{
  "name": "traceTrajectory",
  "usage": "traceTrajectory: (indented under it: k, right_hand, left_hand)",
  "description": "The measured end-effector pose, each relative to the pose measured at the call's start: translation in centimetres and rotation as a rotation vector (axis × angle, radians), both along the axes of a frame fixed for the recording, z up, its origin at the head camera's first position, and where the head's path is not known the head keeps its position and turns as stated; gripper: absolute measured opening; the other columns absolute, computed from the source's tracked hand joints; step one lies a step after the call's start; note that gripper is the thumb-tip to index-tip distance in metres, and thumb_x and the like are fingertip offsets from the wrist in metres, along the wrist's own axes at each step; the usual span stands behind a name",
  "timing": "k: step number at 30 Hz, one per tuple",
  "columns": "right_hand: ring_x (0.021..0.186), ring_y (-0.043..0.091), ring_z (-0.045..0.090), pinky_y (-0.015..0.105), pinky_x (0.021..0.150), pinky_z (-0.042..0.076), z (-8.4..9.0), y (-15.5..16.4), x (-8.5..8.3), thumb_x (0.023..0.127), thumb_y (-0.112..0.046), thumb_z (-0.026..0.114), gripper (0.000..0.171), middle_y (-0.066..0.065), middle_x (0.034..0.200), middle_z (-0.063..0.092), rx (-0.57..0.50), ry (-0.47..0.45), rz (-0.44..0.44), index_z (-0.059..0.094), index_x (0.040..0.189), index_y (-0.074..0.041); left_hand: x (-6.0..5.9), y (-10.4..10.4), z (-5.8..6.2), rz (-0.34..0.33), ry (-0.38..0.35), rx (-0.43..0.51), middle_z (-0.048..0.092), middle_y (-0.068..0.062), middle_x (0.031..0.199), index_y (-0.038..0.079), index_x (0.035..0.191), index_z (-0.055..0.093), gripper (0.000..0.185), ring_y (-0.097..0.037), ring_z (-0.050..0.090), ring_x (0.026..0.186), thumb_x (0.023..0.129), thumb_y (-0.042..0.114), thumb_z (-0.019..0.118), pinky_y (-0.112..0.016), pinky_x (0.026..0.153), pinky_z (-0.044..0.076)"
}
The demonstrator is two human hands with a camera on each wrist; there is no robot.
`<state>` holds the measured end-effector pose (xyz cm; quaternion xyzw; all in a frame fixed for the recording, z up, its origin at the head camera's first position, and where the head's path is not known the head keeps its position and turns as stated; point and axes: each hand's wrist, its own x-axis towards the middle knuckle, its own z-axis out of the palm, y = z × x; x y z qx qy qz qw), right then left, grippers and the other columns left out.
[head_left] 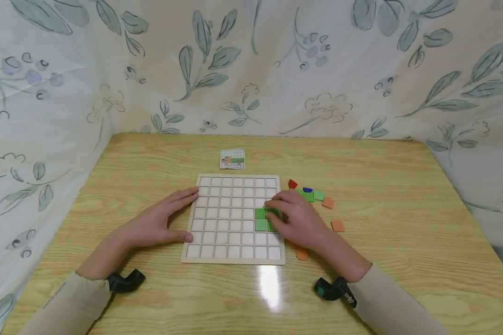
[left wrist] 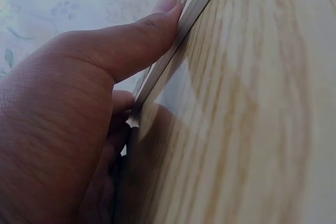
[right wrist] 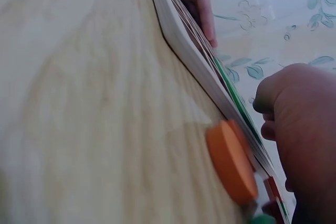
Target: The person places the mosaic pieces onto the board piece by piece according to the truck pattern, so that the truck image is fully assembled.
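Grid board (head_left: 221,225), centre stage, flat on the desk (head_left: 151,302) with seven rows and seven columns of pale cells! Over on its right side, four green tiles (head_left: 260,225) sit in a two-by-two block, filling the last two columns across the fourth and fifth rows from the top. The right-hand pair is partly covered by the right hand (head_left: 295,217), and what a spot to be in: it's right above that block, thumb and fingertips bent down towards the cells. Is there a tile between those tips? Can't tell, the hand itself blocks the look, and the right wrist view doesn't settle it.

Across to the other edge, the left hand (head_left: 159,222) rests with fingers extended and thumb spread wide, touching the board's left rim at two places; the left wrist view shows that thumb tip right on the border.

Plenty lying loose beyond the right rim! Furthest back, a red piece (head_left: 292,184); near it a blue piece (head_left: 308,190) beside more green, then a lighter green square (head_left: 318,195) and an orange square (head_left: 328,203). Another orange square (head_left: 337,226) lies apart, nearer the forearm, and an orange round piece (head_left: 302,254) sits just off the board's near right corner. Behind the board, a small card (head_left: 232,159) shows a coloured grid picture.
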<state>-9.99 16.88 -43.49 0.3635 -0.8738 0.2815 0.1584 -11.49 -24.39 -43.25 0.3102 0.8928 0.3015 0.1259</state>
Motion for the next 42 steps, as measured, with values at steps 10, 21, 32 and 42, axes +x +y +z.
traceTrajectory:
  k: [10, 21, 32, 42]
  right_hand:
    - [0.098, 0.022, 0.062, 0.037, 0.077, 0.052, -0.2, 2.3, 0.5, 0.093, -0.006, 0.082, 0.018, 0.008, 0.115, 0.076, -0.091, -0.012, -0.029, 0.085, 0.11, -0.004]
    - [0.097, 0.024, 0.068, 0.046, 0.089, 0.054, -0.1, 3.8, 0.9, 0.087, -0.004, 0.084, 0.018, 0.004, 0.104, 0.077, -0.095, 0.059, 0.018, 0.085, 0.105, -0.005]
    - [0.096, 0.022, 0.065, 0.031, 0.087, 0.047, 0.0, 6.3, 3.4, 0.085, -0.007, 0.083, 0.021, 0.003, 0.107, 0.077, -0.093, 0.022, 0.022, 0.084, 0.106, -0.005]
    - [0.099, 0.02, 0.062, 0.033, 0.09, 0.044, 0.3, 8.1, 5.2, 0.093, -0.019, 0.084, 0.02, -0.001, 0.108, 0.075, -0.041, -0.018, 0.012, 0.084, 0.111, -0.009]
  left_hand:
    - [0.0, 0.0, 0.1, -0.001, 0.001, -0.007, 0.022, 0.006, 0.181, 0.021, 0.174, 0.032, 0.113, -0.03, 0.019, 0.166, 0.086, 0.063, 0.088, -0.062, 0.127, 0.026]
    - [-0.2, 0.1, 0.1, -0.009, -0.004, 0.001, 0.022, 0.007, 0.181, 0.022, 0.175, 0.031, 0.112, -0.029, 0.019, 0.166, 0.087, 0.064, 0.087, -0.062, 0.127, 0.026]
    - [-0.1, -0.1, 0.6, 0.0, -0.021, -0.008, 0.022, 0.008, 0.181, 0.022, 0.174, 0.032, 0.113, -0.03, 0.017, 0.167, 0.086, 0.066, 0.087, -0.063, 0.128, 0.024]
    - [-0.3, -0.2, 0.9, 0.001, -0.039, -0.019, 0.021, 0.008, 0.181, 0.023, 0.175, 0.031, 0.113, -0.029, 0.017, 0.167, 0.086, 0.066, 0.086, -0.063, 0.127, 0.026]
